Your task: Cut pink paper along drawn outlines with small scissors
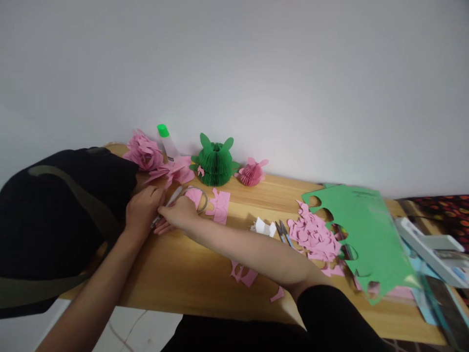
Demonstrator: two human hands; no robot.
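My left hand (144,208) is at the table's left side, fingers curled, with their grip hidden from view. Against it, my right hand (179,212) pinches a slim whitish pen-like tool (173,196) that slants between the two hands. Just beyond my right wrist lies a thin ring (206,199), like a roll of tape, around a bit of pink paper. A cut pink paper piece (221,208) is beside it. Behind my hands are pink paper petals (176,170), a pink paper flower (144,150) and a glue stick with a green cap (163,130).
A green honeycomb paper ball (216,166) and a small pink one (252,172) stand by the wall. Thread snips (284,232), pink scraps (315,234) and a cut green sheet (370,234) lie rightward. A black bag (62,215) occupies the left end.
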